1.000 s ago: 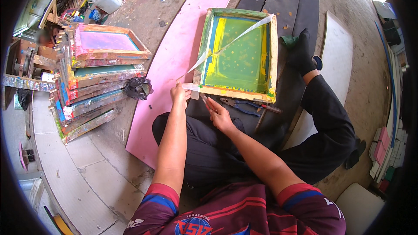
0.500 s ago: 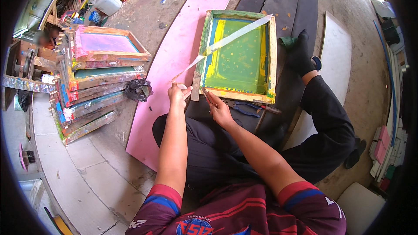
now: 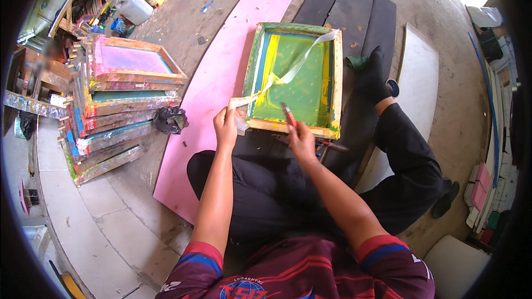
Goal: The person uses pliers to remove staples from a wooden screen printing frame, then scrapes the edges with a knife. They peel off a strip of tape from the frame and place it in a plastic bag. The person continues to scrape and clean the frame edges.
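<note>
A wooden screen-printing frame [image 3: 337,77] with green and yellow mesh lies in front of me. Over it runs a pale strip of tape [image 3: 298,68], twisted partway and stuck at the far right corner. My left hand [image 3: 225,128] pinches the strip's near end just left of the frame's near left corner. Fingers of my right hand [image 3: 302,143] are wrapped around a red-handled tool [image 3: 290,116], its dark tip pointing away over the mesh; its exact kind is unclear. Beside that hand, a dark-and-red tool handle [image 3: 336,147] shows on the black boards.
Several paint-stained frames [image 3: 127,99] are stacked at the left, with a crumpled black plastic bag [image 3: 169,120] against them. Under the work lie a pink board [image 3: 221,66] and black boards [image 3: 354,14]. My sock-covered foot [image 3: 372,77] rests right of the frame, near a small round container [image 3: 392,88].
My left hand has stayed near the frame's corner while the strip has gone slack and twisted. My right hand has moved right, and the red-handled tool now points over the mesh.
</note>
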The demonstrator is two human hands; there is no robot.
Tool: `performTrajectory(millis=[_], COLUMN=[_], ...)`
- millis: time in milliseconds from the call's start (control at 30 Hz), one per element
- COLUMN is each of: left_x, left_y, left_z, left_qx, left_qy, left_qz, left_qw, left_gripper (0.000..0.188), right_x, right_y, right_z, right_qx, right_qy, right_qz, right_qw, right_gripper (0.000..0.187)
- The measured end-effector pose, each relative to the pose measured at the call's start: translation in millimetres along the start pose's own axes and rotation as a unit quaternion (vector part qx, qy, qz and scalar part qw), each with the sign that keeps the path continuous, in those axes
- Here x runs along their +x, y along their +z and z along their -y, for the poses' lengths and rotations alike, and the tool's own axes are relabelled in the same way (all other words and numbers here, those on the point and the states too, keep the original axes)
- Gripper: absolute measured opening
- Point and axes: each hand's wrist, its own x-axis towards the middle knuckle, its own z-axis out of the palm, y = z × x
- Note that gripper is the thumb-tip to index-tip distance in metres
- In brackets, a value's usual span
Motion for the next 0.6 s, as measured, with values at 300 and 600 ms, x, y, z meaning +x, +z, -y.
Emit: performTrajectory(millis=[300,600], left_x=[-57,-86], left_y=[43,95], left_z=[-35,-70], left_qx=[-0.053,-0.042], left_qy=[0.13,0.14], left_qz=[0.051,0.118], left_qw=[0.989,0.982], left_gripper=[0.023,0.029], right_x=[54,60], right_y=[-145,-189], right_z=[2,-36], right_qx=[-0.218,-0.187], right_qy=[-0.044,0.056], right_qz=[-0.254,-0.224], right_qw=[0.941,0.955], right_gripper=[0.022,0.031])
